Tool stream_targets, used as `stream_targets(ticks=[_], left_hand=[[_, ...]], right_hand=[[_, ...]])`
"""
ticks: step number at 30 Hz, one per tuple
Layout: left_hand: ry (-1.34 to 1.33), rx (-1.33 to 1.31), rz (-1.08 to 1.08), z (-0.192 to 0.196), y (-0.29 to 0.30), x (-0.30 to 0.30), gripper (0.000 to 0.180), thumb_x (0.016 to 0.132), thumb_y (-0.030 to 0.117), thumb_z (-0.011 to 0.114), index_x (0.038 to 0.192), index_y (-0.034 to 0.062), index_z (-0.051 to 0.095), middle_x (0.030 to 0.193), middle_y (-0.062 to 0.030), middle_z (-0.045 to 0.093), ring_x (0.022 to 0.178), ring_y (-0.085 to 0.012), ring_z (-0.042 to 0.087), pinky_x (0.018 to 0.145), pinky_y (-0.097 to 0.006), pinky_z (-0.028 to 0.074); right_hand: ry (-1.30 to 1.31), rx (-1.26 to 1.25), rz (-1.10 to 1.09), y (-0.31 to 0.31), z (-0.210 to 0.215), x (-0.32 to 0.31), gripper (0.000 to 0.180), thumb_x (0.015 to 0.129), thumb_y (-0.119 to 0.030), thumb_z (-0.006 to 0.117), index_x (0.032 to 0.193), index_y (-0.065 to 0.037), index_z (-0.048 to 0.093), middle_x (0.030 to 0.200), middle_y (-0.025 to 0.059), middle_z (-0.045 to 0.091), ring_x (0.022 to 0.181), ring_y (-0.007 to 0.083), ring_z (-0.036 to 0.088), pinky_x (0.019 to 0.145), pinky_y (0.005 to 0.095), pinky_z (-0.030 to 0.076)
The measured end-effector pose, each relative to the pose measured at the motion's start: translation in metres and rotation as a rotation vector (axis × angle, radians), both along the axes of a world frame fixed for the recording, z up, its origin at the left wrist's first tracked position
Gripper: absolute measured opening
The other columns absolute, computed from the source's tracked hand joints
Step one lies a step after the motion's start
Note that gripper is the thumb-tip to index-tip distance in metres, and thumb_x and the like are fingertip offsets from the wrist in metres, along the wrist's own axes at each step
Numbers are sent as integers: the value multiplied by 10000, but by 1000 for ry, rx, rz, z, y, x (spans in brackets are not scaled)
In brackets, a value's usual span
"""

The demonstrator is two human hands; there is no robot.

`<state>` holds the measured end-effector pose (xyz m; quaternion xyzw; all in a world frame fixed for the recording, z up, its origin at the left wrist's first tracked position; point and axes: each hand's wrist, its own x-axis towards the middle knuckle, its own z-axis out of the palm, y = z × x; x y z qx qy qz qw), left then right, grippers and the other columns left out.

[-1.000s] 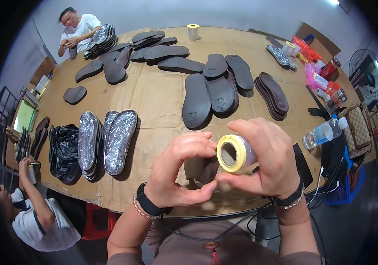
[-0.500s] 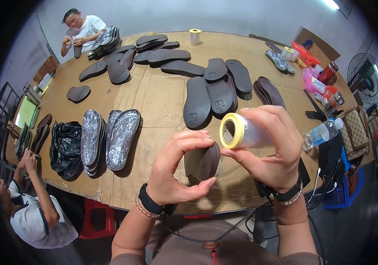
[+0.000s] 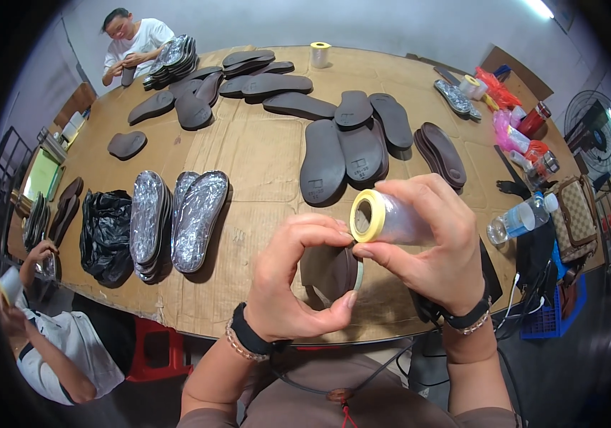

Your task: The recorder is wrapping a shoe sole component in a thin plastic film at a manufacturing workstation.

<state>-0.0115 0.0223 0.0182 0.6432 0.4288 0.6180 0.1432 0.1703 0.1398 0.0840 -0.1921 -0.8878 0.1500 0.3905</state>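
My left hand (image 3: 284,282) curls around dark brown insoles (image 3: 332,274), held on end between the thumb and fingers above the table's near edge. A shiny patch of clear film seems to lie on their near face. In my right hand (image 3: 445,246) is a roll of clear plastic film (image 3: 402,217) with a yellow-rimmed core, its open end turned toward my left hand. My right thumb tip meets the left fingertips at the top of the insoles. Just beyond lie several loose dark insoles (image 3: 321,164). To the left are stacks of film-wrapped insoles (image 3: 202,221).
A black plastic bag (image 3: 105,232) sits left of the wrapped stacks. Another film roll (image 3: 320,55) stands at the far edge. At right are a water bottle (image 3: 519,220), a checked bag (image 3: 575,217) and cables. Co-workers sit at far left (image 3: 138,43) and lower left (image 3: 70,349).
My right hand has brought the roll slightly left, closing the gap to my left fingertips. The lower-left co-worker's hands have moved apart, and a film roll now shows in one.
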Motion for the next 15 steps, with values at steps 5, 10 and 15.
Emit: stream_targets(ticks=[5,10,15], left_hand=[[-16,-48,53,1,-3,10,592,685,91,820,1238,11,625,1207,-154,641,1140,-302,655,970,-378,539],[22,-214,106,11,-18,15,618,713,130,805,1284,-5,610,1283,-187,644,1207,-357,648,1027,-431,524],[-8,-193,108,5,-27,19,601,726,150,828,1273,1,628,1240,-200,681,1231,-378,658,1104,-471,501]], right_hand=[[-82,-18,19,-3,4,4,546,751,-342,927,1124,-41,664,936,132,665,842,349,685,720,430,542],[-242,-127,23,-6,10,10,574,807,-394,881,1166,-37,609,950,152,667,850,373,688,721,439,539],[-267,-167,217,-6,10,14,633,803,-393,867,1240,-8,620,988,164,696,914,389,704,801,416,549]])
